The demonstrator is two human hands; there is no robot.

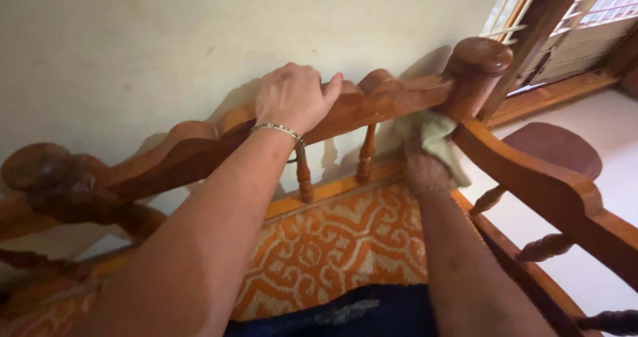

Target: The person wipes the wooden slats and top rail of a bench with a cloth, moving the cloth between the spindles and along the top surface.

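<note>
My left hand (292, 98) grips the carved top rail (199, 141) of a wooden bench's backrest, a thin metal bracelet on its wrist. My right hand (425, 167) holds a pale cloth (432, 134) pressed against the underside of the rail beside the round corner post (475, 68). Turned spindles (365, 154) stand between the rail and the seat frame, just left of the cloth.
The bench seat carries an orange and cream patterned cushion (332, 244). A curved wooden armrest (551, 184) runs along the right side. A plain wall stands behind the bench, and a wooden louvred window (571, 11) is at the top right. A dark garment lies at the bottom edge.
</note>
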